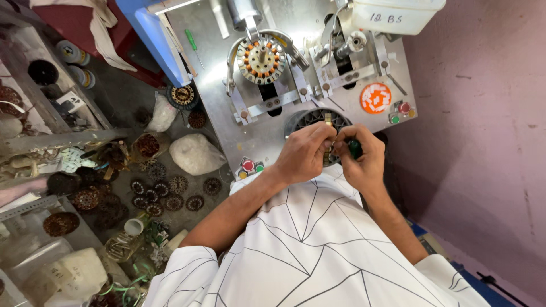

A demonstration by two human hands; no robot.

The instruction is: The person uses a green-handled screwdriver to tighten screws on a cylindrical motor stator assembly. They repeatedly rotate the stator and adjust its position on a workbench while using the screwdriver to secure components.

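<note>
Over dark stator [310, 119], both hands [304, 153] pinch brass pc [329, 149].

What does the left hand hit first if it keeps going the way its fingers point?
Probably the right hand: the left hand points right at it across a small brass-coloured part pinched between them. Depth is unclear.

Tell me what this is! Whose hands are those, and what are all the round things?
The camera sits on a person's head and looks down, so you see their own arms and white shirt. Their left hand and right hand meet over a dark round part lying on a shiny metal machine table. The right hand holds something small and green; what exactly the fingers pinch is hidden. Further up the table, a round wheel with orange bits sits on a post. Red and green buttons are near the table's edge. On the floor to the left lie many small dark round parts.
</note>
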